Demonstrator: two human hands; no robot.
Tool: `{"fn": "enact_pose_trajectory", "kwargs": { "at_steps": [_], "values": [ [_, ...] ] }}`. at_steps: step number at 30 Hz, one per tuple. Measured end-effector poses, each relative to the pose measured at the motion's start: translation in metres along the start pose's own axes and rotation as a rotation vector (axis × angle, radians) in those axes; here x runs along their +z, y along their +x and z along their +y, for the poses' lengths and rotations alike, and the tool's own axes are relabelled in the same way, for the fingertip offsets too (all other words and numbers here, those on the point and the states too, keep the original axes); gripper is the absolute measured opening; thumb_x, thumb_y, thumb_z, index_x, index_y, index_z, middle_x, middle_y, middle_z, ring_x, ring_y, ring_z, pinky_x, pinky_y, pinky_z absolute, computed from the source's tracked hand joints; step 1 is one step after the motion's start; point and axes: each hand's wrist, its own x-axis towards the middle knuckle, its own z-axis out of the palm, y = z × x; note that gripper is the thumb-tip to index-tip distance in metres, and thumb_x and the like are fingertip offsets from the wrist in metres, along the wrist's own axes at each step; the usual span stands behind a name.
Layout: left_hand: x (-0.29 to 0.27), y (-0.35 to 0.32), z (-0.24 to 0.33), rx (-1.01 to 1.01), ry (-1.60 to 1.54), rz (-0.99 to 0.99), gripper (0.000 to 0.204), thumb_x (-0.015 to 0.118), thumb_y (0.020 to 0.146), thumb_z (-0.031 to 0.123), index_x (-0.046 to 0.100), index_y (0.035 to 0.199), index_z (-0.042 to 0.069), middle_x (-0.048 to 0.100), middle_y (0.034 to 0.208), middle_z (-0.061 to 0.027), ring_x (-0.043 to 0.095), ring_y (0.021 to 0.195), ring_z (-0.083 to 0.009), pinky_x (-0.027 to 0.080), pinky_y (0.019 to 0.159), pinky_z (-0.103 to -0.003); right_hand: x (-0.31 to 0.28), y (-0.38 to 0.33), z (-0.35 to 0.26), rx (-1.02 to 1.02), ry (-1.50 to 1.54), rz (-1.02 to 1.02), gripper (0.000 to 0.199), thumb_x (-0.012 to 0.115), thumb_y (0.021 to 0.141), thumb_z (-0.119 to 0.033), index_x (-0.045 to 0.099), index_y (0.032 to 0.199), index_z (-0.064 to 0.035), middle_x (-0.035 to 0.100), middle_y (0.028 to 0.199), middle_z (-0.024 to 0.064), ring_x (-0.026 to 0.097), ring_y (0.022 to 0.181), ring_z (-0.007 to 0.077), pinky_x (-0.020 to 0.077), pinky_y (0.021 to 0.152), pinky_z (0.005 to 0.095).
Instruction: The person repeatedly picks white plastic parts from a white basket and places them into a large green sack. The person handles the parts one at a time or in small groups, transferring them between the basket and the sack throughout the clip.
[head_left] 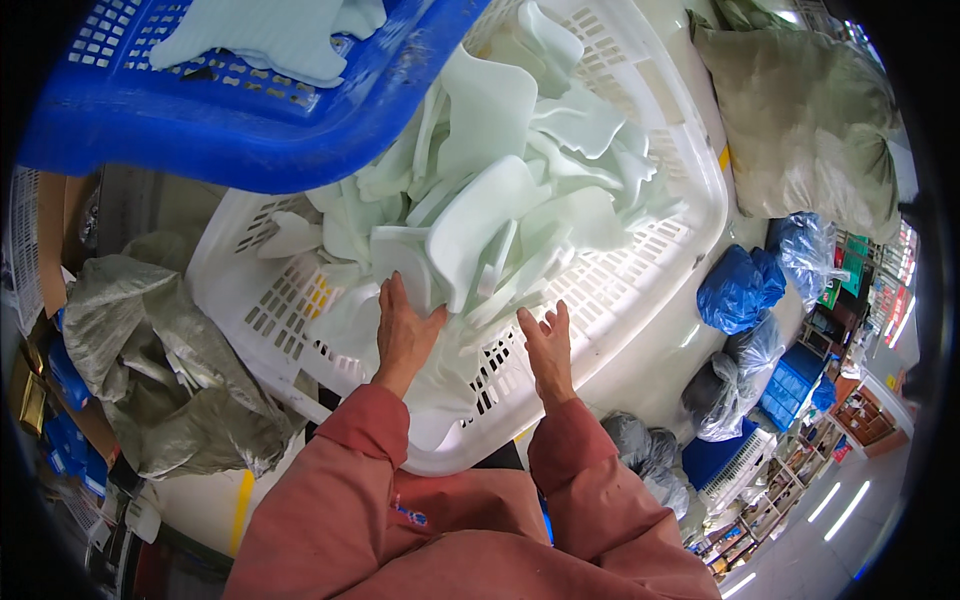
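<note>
Both our hands, left hand (403, 335) and right hand (548, 345), are reaching open-fingered, gripping nothing, into the white basket (640, 290); the heaped foam pieces (490, 190) are perhaps sliding over its near edge.

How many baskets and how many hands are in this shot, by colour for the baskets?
White basket: 1, holding a heap of pale green foam pieces too jumbled to count
Blue basket: 1, tipped above the white one
Hands: 2, the left hand and the right hand, both open inside the white basket
Total: 2 baskets, 2 hands
</note>
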Motion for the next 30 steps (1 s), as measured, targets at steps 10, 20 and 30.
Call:
{"fn": "enact_pose_trajectory", "kwargs": {
  "at_steps": [10, 20, 30],
  "values": [
    [-0.014, 0.013, -0.058, -0.093, -0.479, 0.042, 0.045, 0.06, 0.088, 0.007, 0.052, 0.13, -0.008, 0.065, 0.114, -0.0149, 0.063, 0.105, -0.0333, 0.049, 0.091, -0.041, -0.003, 0.023, -0.012, -0.067, -0.009, 0.079, 0.107, 0.076, 0.082, -0.043, 0.013, 0.155, 0.0047, 0.031, 0.153, 0.0304, 0.038, 0.138, 0.0398, 0.0369, 0.11, 0.0434],
    [-0.103, -0.079, -0.084, -0.393, -0.969, 0.271, 0.031, 0.065, 0.087, 0.006, 0.063, 0.116, -0.002, 0.067, 0.105, -0.0036, 0.063, 0.085, -0.0141, 0.049, 0.073, -0.028, -0.018, 0.028, 0.005, -0.046, 0.044, -0.018, 0.098, 0.072, 0.089, -0.036, 0.01, 0.158, -0.0053, 0.027, 0.155, 0.028, 0.044, 0.133, 0.0365, 0.0455, 0.101, 0.0445],
    [-0.118, -0.135, -0.056, -0.008, -0.466, 0.25, 0.036, 0.057, 0.095, 0.007, 0.058, 0.129, -0.007, 0.067, 0.119, -0.0121, 0.061, 0.106, -0.0162, 0.047, 0.093, -0.03, 0.019, -0.106, 0.018, -0.055, 0.236, -0.406, 0.039, 0.061, 0.098, -0.016, 0.054, 0.135, -0.0023, 0.063, 0.123, 0.0066, 0.061, 0.108, 0.0149, 0.0528, 0.089, 0.0313]
  ]
}}
